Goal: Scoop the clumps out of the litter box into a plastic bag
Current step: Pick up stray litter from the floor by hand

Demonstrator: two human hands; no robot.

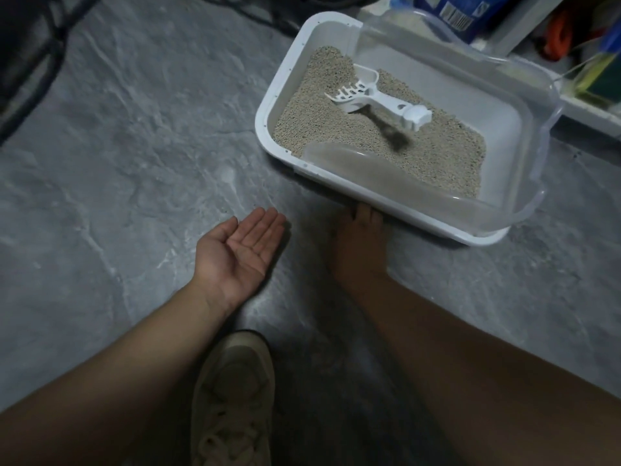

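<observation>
Litter box (268, 105) edge touched, seemingly, by right hand (359, 250).

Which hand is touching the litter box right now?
The right hand: its fingertips reach the near wall of the litter box. The left hand lies open, palm up, over the floor, apart from the box and holding nothing.
</observation>
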